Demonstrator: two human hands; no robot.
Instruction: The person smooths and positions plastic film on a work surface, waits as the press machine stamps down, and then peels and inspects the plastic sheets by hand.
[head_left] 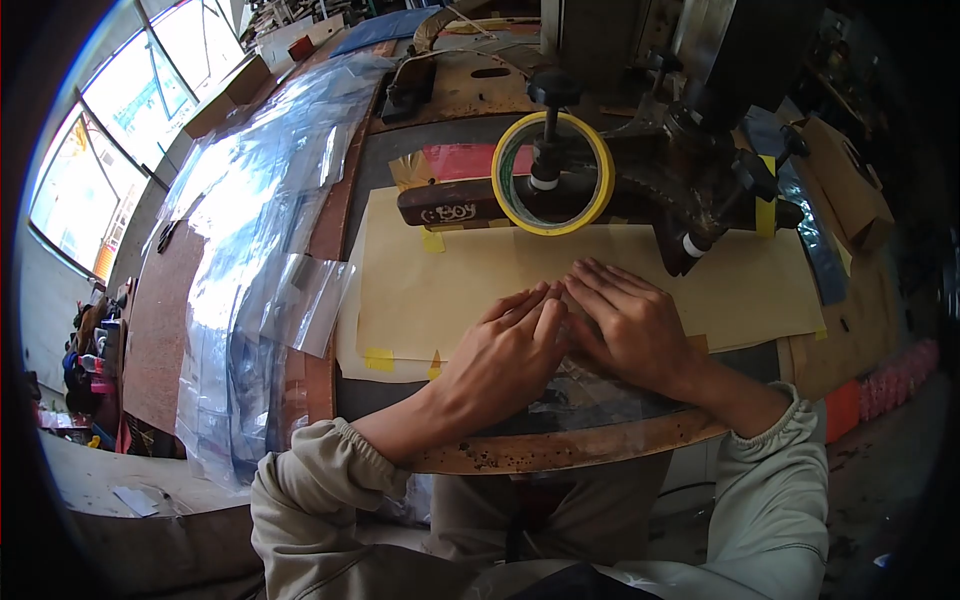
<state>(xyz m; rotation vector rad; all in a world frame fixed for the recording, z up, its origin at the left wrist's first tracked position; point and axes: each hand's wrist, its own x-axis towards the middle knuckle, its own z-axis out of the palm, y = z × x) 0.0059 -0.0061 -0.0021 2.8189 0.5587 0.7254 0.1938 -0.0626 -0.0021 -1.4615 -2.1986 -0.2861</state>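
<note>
My left hand (505,345) and my right hand (635,325) meet over the front part of a tan paper sheet (440,280). The fingers of my left hand are bent and pressed together, with their tips hidden against my right hand. My right hand lies with its fingers stretched forward on the sheet and its thumb tucked underneath. Below both hands, clear plastic film (590,395) reaches toward the table's front edge; whether fingers pinch it is hidden. Yellow tape pieces (378,359) mark the sheet's front left edge.
A dark metal press bar (450,205) crosses behind my hands, with a yellow tape roll (603,180) around its knob post. Clear plastic bags (260,180) are heaped at left. A cardboard box (845,185) stands at right. The wooden table edge (560,452) runs before me.
</note>
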